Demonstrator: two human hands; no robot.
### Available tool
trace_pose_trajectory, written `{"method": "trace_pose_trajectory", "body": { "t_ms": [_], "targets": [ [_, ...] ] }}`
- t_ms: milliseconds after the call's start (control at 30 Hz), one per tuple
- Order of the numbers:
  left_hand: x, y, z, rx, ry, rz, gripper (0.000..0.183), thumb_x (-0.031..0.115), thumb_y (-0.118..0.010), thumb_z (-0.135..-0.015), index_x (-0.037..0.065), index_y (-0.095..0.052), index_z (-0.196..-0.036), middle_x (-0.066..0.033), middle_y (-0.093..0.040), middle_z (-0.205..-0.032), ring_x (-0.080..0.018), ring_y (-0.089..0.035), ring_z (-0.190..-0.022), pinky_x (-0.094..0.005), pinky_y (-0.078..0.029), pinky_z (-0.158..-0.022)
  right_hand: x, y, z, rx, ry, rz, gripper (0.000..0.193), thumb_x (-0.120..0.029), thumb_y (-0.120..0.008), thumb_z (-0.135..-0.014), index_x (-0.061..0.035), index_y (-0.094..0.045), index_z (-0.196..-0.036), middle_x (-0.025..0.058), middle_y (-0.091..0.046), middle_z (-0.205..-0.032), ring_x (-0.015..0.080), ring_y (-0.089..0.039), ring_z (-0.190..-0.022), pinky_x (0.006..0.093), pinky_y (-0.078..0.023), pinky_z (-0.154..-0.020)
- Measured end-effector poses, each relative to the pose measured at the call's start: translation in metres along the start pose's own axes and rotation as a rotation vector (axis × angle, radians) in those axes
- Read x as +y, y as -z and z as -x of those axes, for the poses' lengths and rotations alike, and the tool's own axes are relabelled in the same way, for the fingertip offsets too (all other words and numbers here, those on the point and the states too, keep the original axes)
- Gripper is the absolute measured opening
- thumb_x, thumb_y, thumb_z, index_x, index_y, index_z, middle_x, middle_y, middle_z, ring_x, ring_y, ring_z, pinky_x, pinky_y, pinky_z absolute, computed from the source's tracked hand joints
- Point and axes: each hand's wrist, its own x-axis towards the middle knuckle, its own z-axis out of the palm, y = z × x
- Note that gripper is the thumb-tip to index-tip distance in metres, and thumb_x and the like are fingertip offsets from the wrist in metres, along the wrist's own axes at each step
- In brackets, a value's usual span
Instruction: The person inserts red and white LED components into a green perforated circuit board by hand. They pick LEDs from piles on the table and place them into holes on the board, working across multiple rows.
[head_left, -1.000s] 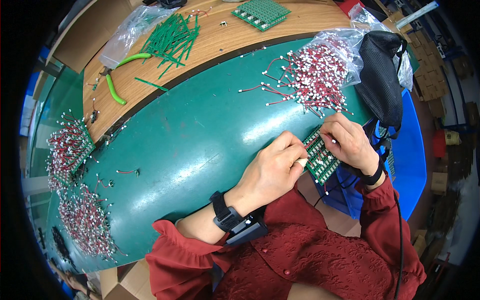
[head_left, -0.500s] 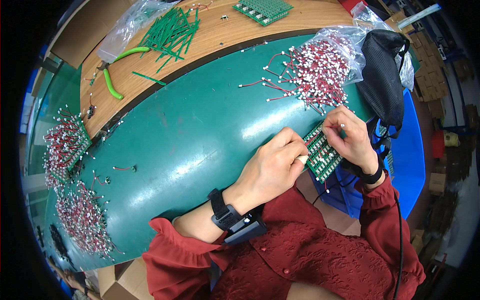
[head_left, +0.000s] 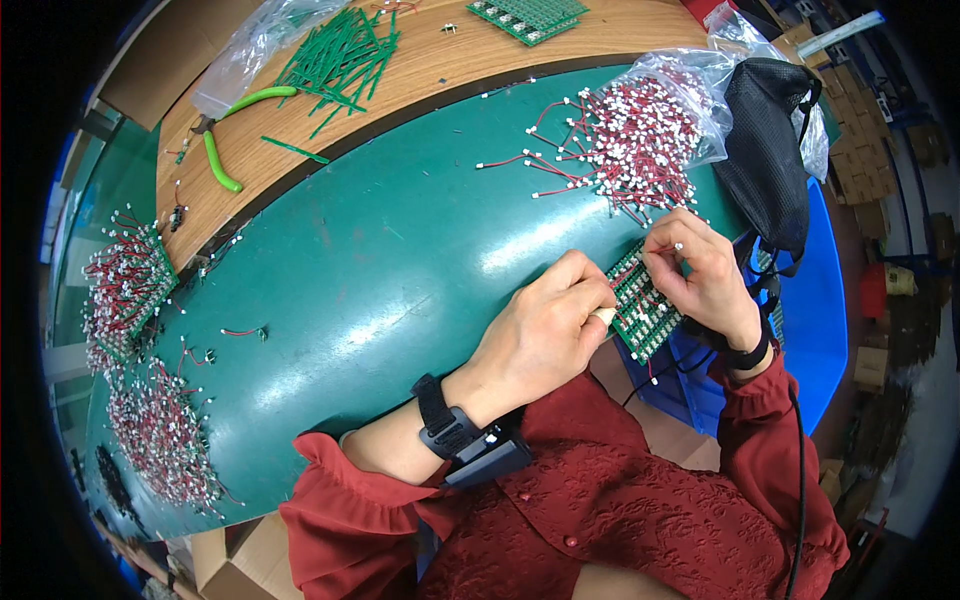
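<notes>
A green circuit board panel (head_left: pixel 650 318) with rows of small white connectors lies at the table's near edge, between my hands. My left hand (head_left: pixel 550 325) is closed at the panel's left edge, its fingers bent over it; a small white piece shows by the thumb. Over the panel's far right corner, my right hand (head_left: pixel 700 265) pinches a short red wire lead (head_left: pixel 679 247) with a white plug, which sticks out past the fingertips. Another lead's white plug hangs below the panel's near corner. The fingers hide parts of the panel.
A pile of red wire leads (head_left: pixel 645 125) spills from a clear bag, beside a black mesh pouch (head_left: pixel 765 150). More wired boards (head_left: pixel 160 440) heap at the left. Green-handled pliers (head_left: pixel 222 165), green strips (head_left: pixel 340 60) and stacked panels (head_left: pixel 525 18) lie on the wooden board. A blue bin (head_left: pixel 815 330) stands right.
The view has shifted slightly. Both hands stay almost where they were, with the right fingers still pinching the lead over the panel.
</notes>
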Motion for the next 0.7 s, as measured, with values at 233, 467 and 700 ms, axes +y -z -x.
{"method": "trace_pose_trajectory", "body": {
  "t_ms": [233, 467, 700],
  "targets": [
    [-0.0005, 0.0006, 0.0, -0.007, -0.001, -0.011, 0.014, -0.003, -0.065, -0.077, 0.002, -0.064, -0.09, -0.0101, -0.06, -0.096, -0.0236, -0.063, -0.082, -0.0325, -0.052, -0.071, 0.0032, 0.0093, -0.0054, -0.078, -0.014, -0.11, 0.013, 0.007, -0.064, -0.077, 0.0003, -0.058, -0.086, 0.0073, -0.058, -0.083, 0.0148, -0.059, -0.065, 0.0267, -0.048, -0.056],
    [-0.0005, 0.0003, -0.0001, -0.003, 0.002, -0.004, 0.013, -0.002, -0.066, -0.077, 0.001, -0.064, -0.09, -0.0104, -0.06, -0.095, -0.024, -0.063, -0.082, -0.0329, -0.052, -0.071, 0.0047, 0.0039, -0.0028, -0.03, -0.029, -0.089, 0.013, 0.007, -0.064, -0.077, 0.0003, -0.058, -0.086, 0.007, -0.057, -0.083, 0.014, -0.059, -0.065, 0.0258, -0.048, -0.056],
    [-0.001, -0.0003, -0.0003, -0.005, 0.007, -0.001, 0.012, -0.002, -0.066, -0.077, 0.001, -0.064, -0.089, -0.0105, -0.06, -0.094, -0.0243, -0.063, -0.082, -0.0332, -0.052, -0.072, 0.001, 0.004, -0.0057, -0.04, 0.002, -0.018, 0.015, 0.007, -0.063, -0.074, -0.0009, -0.056, -0.084, 0.0065, -0.056, -0.081, 0.0143, -0.056, -0.062, 0.0276, -0.046, -0.054]
  ]
}}
